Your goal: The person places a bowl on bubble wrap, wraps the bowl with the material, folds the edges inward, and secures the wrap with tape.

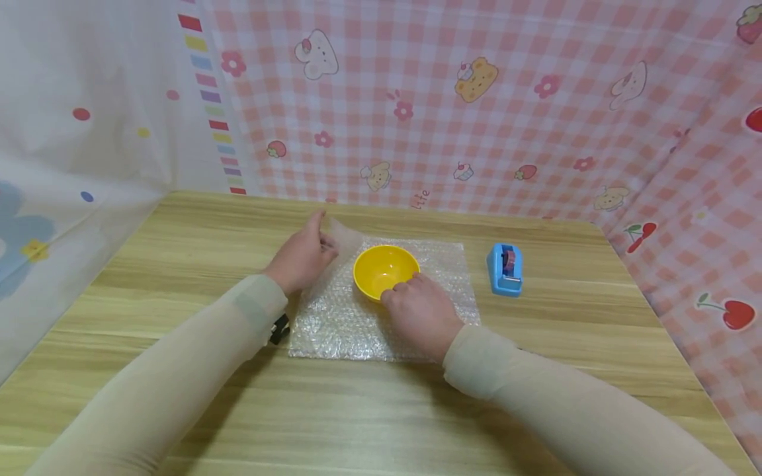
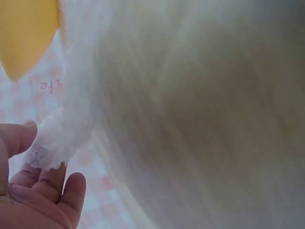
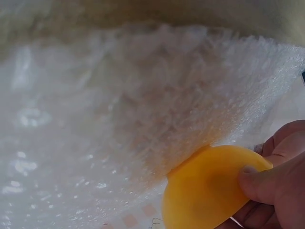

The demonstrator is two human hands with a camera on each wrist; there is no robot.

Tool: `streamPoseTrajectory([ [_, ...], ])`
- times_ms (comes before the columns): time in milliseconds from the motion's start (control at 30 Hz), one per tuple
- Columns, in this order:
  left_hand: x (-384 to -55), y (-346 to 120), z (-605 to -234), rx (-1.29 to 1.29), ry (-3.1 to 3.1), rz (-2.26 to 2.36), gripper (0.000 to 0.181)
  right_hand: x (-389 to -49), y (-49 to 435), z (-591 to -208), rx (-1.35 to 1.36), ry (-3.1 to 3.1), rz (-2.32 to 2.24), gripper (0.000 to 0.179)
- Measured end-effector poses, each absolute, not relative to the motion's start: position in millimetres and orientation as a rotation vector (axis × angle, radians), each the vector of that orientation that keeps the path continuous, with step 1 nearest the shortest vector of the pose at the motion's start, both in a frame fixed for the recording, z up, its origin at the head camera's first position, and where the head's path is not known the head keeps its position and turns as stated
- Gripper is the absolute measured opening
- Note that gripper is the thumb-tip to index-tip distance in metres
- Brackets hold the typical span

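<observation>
A yellow bowl (image 1: pixel 381 268) stands upright on a sheet of bubble wrap (image 1: pixel 339 330) in the head view. With thumb and curled fingers, my right hand (image 1: pixel 424 314) pinches the bowl's near right rim; the right wrist view shows the thumb pressed on the bowl's outer wall (image 3: pixel 205 186). At the sheet's far left corner, my left hand (image 1: pixel 303 254) holds the wrap's edge, which is raised off the table there. The left wrist view shows that crumpled edge (image 2: pixel 50 148) between thumb and curled fingers (image 2: pixel 71 193).
To the right of the wrap stands a blue tape dispenser (image 1: pixel 506 271) with a roll of tape in it. The wooden table (image 1: pixel 357 416) meets a pink checked cloth (image 1: pixel 417 132) at the back and right, and a white cloth (image 1: pixel 119 152) at the left.
</observation>
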State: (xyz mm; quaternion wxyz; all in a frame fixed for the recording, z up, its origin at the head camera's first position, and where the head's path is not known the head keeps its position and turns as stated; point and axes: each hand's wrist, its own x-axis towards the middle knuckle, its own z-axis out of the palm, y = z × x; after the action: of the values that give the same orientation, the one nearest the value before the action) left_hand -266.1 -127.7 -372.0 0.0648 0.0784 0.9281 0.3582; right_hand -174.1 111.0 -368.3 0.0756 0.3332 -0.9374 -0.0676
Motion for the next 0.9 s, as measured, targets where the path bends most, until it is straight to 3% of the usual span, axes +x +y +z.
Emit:
streamPoseTrajectory([
  [100,-265,-124,-370,0.273,2.837,1.085,0.080,-174,111,-368,1.001,-2.820,-0.197,0.008],
  [333,-261,-114,-366,0.421,2.908,1.046,0.040,-174,110,-367,0.968,-2.877,-0.212,0.009],
  [467,-256,-111,-364,0.483,2.881,1.087,0.026,-174,110,-367,0.960,-2.890,-0.208,0.009],
  [900,-251,-102,-365,0.734,2.813,0.995,0.024,-174,111,-368,0.967,-2.875,-0.173,0.006],
])
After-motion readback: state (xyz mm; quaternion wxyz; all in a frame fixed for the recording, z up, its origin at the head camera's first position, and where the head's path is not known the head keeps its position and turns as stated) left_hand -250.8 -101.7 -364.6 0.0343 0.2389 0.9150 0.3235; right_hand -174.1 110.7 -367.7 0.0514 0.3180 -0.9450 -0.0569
